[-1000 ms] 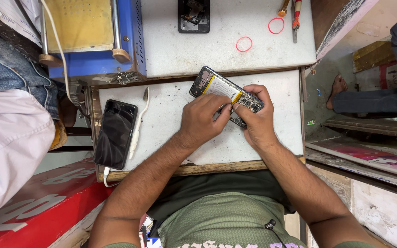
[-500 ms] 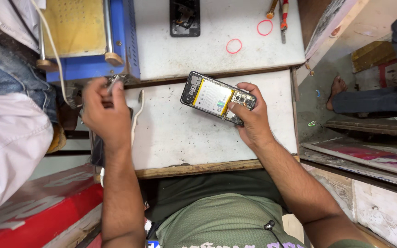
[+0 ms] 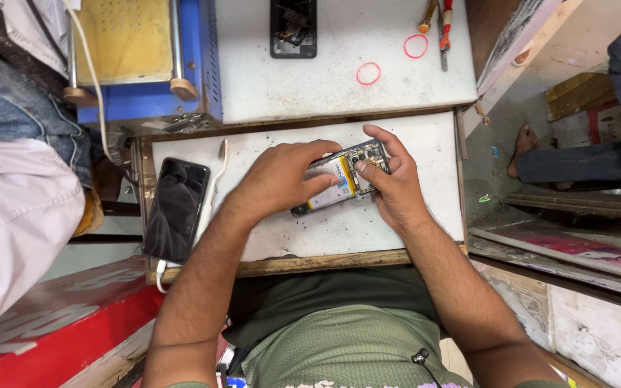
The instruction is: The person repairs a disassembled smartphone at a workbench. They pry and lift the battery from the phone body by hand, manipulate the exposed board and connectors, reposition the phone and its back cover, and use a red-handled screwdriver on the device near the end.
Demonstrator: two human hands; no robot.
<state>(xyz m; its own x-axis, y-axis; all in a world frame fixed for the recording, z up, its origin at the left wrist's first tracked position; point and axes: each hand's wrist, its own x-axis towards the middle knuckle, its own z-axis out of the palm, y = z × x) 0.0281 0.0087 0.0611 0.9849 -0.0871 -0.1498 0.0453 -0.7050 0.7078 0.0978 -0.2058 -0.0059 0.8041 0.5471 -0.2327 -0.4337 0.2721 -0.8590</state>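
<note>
- Opened smartphone with its back cover off [image 3: 341, 181], showing a yellow-edged battery and dark circuit parts, lies tilted on the white, scuffed work board [image 3: 425, 144], near the middle of that board.
- Left hand [image 3: 282, 179] lies palm-down over the lower-left half of the phone, fingers curled onto the battery area, pressing or pinching there; whether it grips something small cannot be told.
- Right hand [image 3: 389, 179] clasps the upper-right end of the phone, thumb on its face and fingers wrapped round the far edge.
- Both forearms reach in from the bottom of the view, over a green shirt.
- Black smartphone with a dark glossy screen [image 3: 175, 208] lies on the left end of the same board, well apart from the hands, with a white cable [image 3: 213, 183] running just beside it.
- Behind the board sits a second white surface carrying another dark opened phone body [image 3: 293, 27] and two pink rubber rings [image 3: 368, 73].
- Red-handled pliers [image 3: 445, 21] lie at the top edge, near the right-hand ring.
- Blue machine with a yellowish flat plate [image 3: 123, 39] stands at the upper left.
- Another person's bare foot and dark trouser leg [image 3: 540, 154] show at the right, off the bench.
</note>
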